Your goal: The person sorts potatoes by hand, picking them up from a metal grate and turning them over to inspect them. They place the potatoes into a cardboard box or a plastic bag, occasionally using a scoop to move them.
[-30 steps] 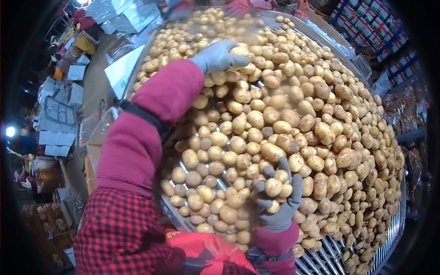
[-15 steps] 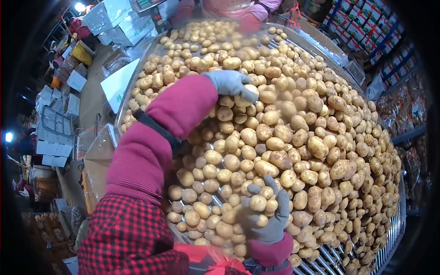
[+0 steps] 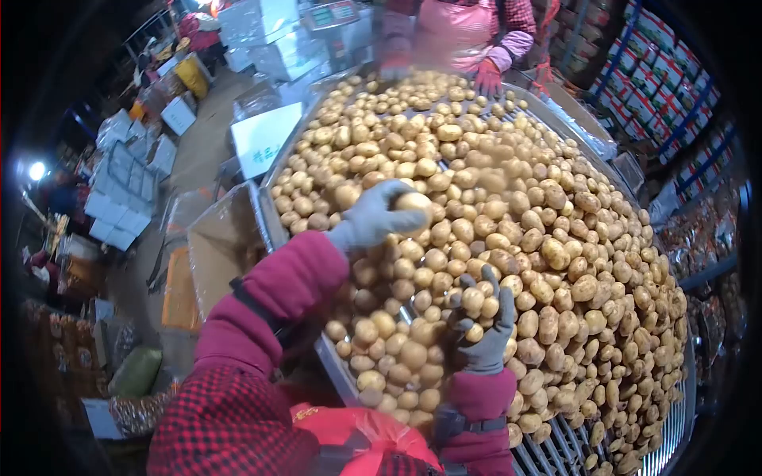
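Many potatoes [image 3: 556, 254] lie heaped over a slatted metal table [image 3: 556, 452]. My left hand [image 3: 373, 216], in a grey glove, reaches over the left part of the heap, its fingers closed round a pale potato [image 3: 413, 210]. Lower down, near the table's front edge, my right hand [image 3: 486, 337], gloved in grey too, has its palm turned up with small potatoes [image 3: 472, 301] resting in its curled fingers. Smaller potatoes [image 3: 389, 357] lie to the left of this hand.
Across the table a co-worker in a pink apron [image 3: 456, 36] has a pink-gloved hand [image 3: 488, 78] at the far edge. An open carton [image 3: 218, 254] stands at the left beside an orange crate [image 3: 181, 289]. Printed boxes [image 3: 655, 75] are stacked at the right.
The view has shifted. My left hand has drawn back left and lower with a potato in it. My right hand still holds small potatoes. The co-worker shows more fully.
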`<state>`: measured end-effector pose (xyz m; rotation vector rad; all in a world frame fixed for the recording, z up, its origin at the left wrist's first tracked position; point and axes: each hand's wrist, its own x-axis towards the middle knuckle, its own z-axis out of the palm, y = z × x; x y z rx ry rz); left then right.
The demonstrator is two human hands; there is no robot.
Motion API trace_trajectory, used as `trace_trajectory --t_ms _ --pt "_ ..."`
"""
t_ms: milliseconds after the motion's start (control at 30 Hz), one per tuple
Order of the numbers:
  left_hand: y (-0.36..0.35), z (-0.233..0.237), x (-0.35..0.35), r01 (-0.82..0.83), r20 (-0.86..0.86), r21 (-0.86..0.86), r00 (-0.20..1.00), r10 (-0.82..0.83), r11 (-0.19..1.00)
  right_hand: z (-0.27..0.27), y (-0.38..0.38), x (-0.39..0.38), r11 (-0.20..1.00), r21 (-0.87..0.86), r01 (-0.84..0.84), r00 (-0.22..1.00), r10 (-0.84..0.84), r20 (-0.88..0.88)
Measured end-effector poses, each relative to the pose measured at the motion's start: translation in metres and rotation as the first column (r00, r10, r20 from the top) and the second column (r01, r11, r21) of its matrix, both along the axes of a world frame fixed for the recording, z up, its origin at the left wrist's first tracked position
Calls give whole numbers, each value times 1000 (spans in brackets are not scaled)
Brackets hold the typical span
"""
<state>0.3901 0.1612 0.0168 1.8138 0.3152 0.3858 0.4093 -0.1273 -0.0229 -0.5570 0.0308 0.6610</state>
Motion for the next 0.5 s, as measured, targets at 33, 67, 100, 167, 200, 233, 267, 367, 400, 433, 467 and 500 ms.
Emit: trace_trajectory --t_ms 33,67,100,167,200,233,267,367,400,433,467,500 --pt "-3 4 -31 -60 39 -422 996 84 904 -11 3 -4 987 -118 108 990 -97 98" --pt "11 -2 -64 82 181 -609 983 38 789 11 -1 -9 991 -131 33 968 1 251" --pt "18 -2 -100 21 150 -627 984 94 779 13 6 -18 924 -291 247 771 -6 636" --pt "22 5 -179 164 291 -732 953 86 661 0 3 -15 948 -256 191 892 -58 448" --pt "12 25 -219 92 226 -752 966 124 653 9 11 -23 960 -156 231 885 -141 443" --pt "6 25 -249 42 213 -756 959 185 654 -10 21 -24 839 -282 466 723 -178 668" --pt "-1 25 -276 -2 245 -703 938 244 711 -20 5 -3 976 -135 174 765 -47 643" --pt "-17 20 -355 -156 237 -644 890 389 749 -31 -5 27 926 244 -288 947 239 213" --pt "-21 17 -376 -218 209 -635 876 436 741 -38 -7 28 989 -122 -81 846 133 517" --pt "-25 12 -400 -279 180 -627 856 484 727 -43 -11 29 900 -363 241 607 152 780" --pt "-23 -1 -428 -228 240 -639 849 472 735 -45 -19 38 972 -30 -232 915 228 331" --pt "-31 -8 -454 -260 239 -644 825 512 719 -27 -16 37 871 245 -425 895 364 257"
